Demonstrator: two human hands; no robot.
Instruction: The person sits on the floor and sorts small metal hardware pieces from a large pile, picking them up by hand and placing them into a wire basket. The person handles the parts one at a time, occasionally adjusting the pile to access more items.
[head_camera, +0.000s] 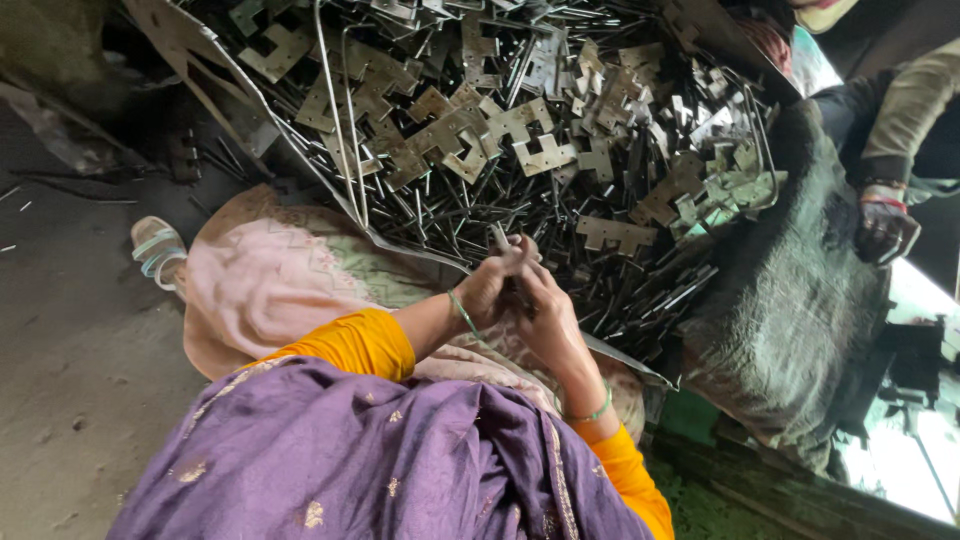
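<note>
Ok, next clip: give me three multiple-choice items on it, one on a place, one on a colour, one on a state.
1. Where do the metal plates lie?
A. heaped with thin pins in a tray above the hands
B. stacked on a shelf
C. in the lap

2. What colour are the sleeves?
A. blue
B. orange
C. white

3. How do the left hand and right hand stand?
A. far apart, both flat and empty
B. close together, fingers closed on a small metal piece
C. both tucked under the purple cloth

Answers:
1 A: the plates lie in a heap with dark pins inside the tray's edge.
2 B: both forearms come out of orange sleeves.
3 B: the hands meet at the heap's near edge, with a small metal piece sticking up between the fingers.
</note>
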